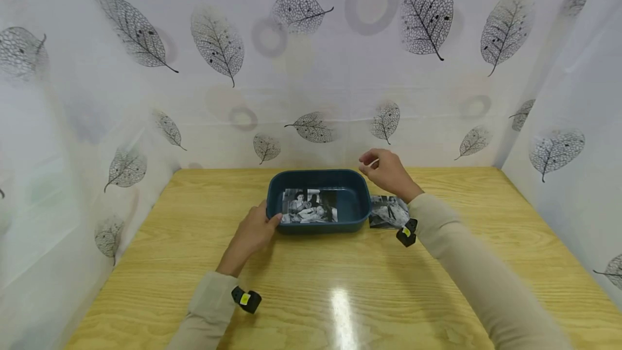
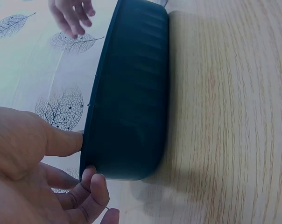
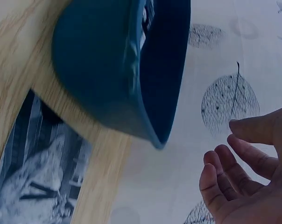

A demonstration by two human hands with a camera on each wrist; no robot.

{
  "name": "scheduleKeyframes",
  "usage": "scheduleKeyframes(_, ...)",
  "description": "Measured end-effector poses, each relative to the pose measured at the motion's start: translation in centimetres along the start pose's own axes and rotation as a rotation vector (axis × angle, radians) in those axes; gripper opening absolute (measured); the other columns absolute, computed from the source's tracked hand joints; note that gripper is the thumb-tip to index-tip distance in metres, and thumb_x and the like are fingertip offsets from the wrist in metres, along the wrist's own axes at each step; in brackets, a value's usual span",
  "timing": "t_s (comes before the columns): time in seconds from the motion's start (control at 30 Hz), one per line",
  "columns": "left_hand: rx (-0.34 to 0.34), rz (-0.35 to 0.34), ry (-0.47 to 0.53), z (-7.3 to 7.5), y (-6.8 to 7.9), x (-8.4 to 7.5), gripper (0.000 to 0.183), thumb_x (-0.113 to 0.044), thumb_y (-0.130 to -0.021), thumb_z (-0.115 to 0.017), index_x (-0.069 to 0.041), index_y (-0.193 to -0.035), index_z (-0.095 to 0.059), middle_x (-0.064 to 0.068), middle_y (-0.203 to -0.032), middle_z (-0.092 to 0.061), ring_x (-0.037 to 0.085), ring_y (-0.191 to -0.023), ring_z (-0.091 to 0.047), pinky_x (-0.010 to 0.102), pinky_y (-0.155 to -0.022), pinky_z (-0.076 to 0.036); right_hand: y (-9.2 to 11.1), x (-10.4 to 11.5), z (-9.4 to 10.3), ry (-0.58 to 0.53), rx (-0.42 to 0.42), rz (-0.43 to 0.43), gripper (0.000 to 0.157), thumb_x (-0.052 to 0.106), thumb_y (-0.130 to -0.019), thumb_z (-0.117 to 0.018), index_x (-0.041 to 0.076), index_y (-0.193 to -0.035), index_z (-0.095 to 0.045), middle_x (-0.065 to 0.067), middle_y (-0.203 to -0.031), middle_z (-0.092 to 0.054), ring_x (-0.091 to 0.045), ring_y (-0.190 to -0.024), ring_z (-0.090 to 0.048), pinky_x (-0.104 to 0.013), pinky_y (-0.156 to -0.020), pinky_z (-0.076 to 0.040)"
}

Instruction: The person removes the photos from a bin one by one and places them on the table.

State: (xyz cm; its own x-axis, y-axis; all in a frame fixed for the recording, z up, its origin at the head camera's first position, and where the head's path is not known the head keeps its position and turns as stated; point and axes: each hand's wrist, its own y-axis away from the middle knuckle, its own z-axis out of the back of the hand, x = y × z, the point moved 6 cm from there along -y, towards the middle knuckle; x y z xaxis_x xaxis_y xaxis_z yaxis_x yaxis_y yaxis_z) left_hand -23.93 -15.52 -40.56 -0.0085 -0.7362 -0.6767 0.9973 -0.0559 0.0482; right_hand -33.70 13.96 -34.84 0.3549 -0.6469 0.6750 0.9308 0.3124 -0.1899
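Observation:
A dark blue rectangular plastic basin (image 1: 318, 227) stands on the table with a black-and-white photo (image 1: 310, 207) lying flat inside, toward its left end. My left hand (image 1: 255, 228) grips the basin's left rim, thumb over the edge and fingers outside; the left wrist view shows the thumb (image 2: 61, 142) on the rim. My right hand (image 1: 386, 172) hovers beyond the basin's right back corner, fingers loosely bent with nothing between them. Below that wrist, a second black-and-white photo (image 1: 386, 212) lies on the table against the basin's right side, partly hidden by the forearm.
The light wood table (image 1: 311, 280) reaches back to a white curtain (image 1: 316, 74) printed with grey leaves, which also hangs at both sides. Small black devices with yellow labels are worn on both wrists, such as the left wrist device (image 1: 247, 300).

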Motion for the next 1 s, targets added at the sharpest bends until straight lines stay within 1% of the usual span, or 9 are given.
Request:
scheduleKeyframes(0.13,0.004,0.006,0.003,0.0,0.0,0.1,0.039,-0.019,-0.105,-0.056,0.005,-0.135,-0.052,0.016,-0.105,-0.062,0.029,-0.097,-0.058,0.049,-0.081,-0.047,-0.5,1.2,-2.1,-0.001,0.036,0.025,0.027,0.014,-0.099,-0.065,-0.004,-0.121,-0.064,-0.022,-0.116,-0.064,-0.033,-0.096,-0.063,-0.047,-0.083,-0.053)
scheduleKeyframes(0.23,0.007,0.007,0.002,0.0,0.0,0.2,0.038,-0.019,-0.105,-0.056,0.005,-0.134,-0.052,0.015,-0.104,-0.062,0.028,-0.096,-0.058,0.048,-0.08,-0.048,-0.9,1.7,-3.7,0.022,0.079,0.041,0.034,0.015,-0.097,-0.069,-0.006,-0.124,-0.063,-0.023,-0.118,-0.064,-0.032,-0.096,-0.062,-0.047,-0.085,-0.052)
scheduleKeyframes(0.3,0.007,0.008,0.001,0.0,-0.1,0.2,0.037,-0.019,-0.105,-0.056,0.005,-0.133,-0.053,0.015,-0.102,-0.062,0.028,-0.092,-0.058,0.046,-0.078,-0.047,-1.0,2.1,-4.7,0.055,0.12,0.055,0.04,0.016,-0.096,-0.071,-0.008,-0.126,-0.062,-0.025,-0.121,-0.063,-0.033,-0.099,-0.062,-0.048,-0.088,-0.051)
scheduleKeyframes(0.4,0.007,0.012,-0.004,0.0,-0.1,0.2,0.038,-0.019,-0.105,-0.057,0.006,-0.133,-0.053,0.014,-0.1,-0.062,0.027,-0.088,-0.057,0.044,-0.075,-0.047,-1.1,2.4,-6.2,0.121,0.182,0.063,0.049,0.021,-0.094,-0.075,-0.011,-0.128,-0.06,-0.026,-0.124,-0.063,-0.037,-0.108,-0.062,-0.049,-0.095,-0.049)
scheduleKeyframes(0.53,0.013,0.007,0.0,-0.1,-0.1,0.2,0.038,-0.02,-0.105,-0.057,0.005,-0.132,-0.053,0.012,-0.096,-0.06,0.025,-0.085,-0.056,0.041,-0.071,-0.046,-1.1,2.4,-7.8,0.215,0.263,0.028,0.059,0.027,-0.092,-0.077,-0.012,-0.131,-0.057,-0.025,-0.129,-0.061,-0.039,-0.12,-0.058,-0.048,-0.1,-0.047)
scheduleKeyframes(0.63,0.018,-0.001,0.009,-0.1,-0.2,0.1,0.035,-0.019,-0.105,-0.057,0.005,-0.13,-0.054,0.01,-0.09,-0.058,0.024,-0.081,-0.055,0.038,-0.068,-0.044,-1.0,2.2,-8.7,0.262,0.315,-0.015,0.065,0.032,-0.09,-0.079,-0.01,-0.134,-0.055,-0.025,-0.132,-0.059,-0.039,-0.121,-0.057,-0.049,-0.1,-0.047)
scheduleKeyframes(0.73,0.018,0.009,0.013,-0.1,-0.2,0.1,0.035,-0.019,-0.104,-0.058,0.004,-0.13,-0.054,0.008,-0.088,-0.056,0.023,-0.079,-0.054,0.037,-0.066,-0.043,-0.9,2.0,-9.5,0.289,0.344,-0.057,0.07,0.036,-0.088,-0.08,-0.009,-0.135,-0.054,-0.025,-0.133,-0.058,-0.038,-0.121,-0.056,-0.049,-0.099,-0.047)
scheduleKeyframes(0.87,0.023,0.024,0.011,-0.1,-0.2,0.2,0.037,-0.02,-0.105,-0.057,0.004,-0.132,-0.053,0.009,-0.091,-0.056,0.024,-0.081,-0.053,0.037,-0.067,-0.043,-0.8,1.5,-10.3,0.339,0.345,-0.095,0.067,0.041,-0.086,-0.082,-0.006,-0.128,-0.058,-0.023,-0.127,-0.058,-0.037,-0.114,-0.058,-0.049,-0.094,-0.049)
scheduleKeyframes(1.0,0.023,0.02,0.011,0.0,-0.2,0.2,0.039,-0.02,-0.105,-0.057,0.005,-0.134,-0.052,0.009,-0.092,-0.057,0.025,-0.082,-0.054,0.038,-0.069,-0.044,-0.9,1.2,-10.9,0.346,0.333,-0.132,0.06,0.045,-0.082,-0.083,-0.002,-0.111,-0.061,-0.017,-0.111,-0.059,-0.032,-0.1,-0.058,-0.047,-0.084,-0.049)
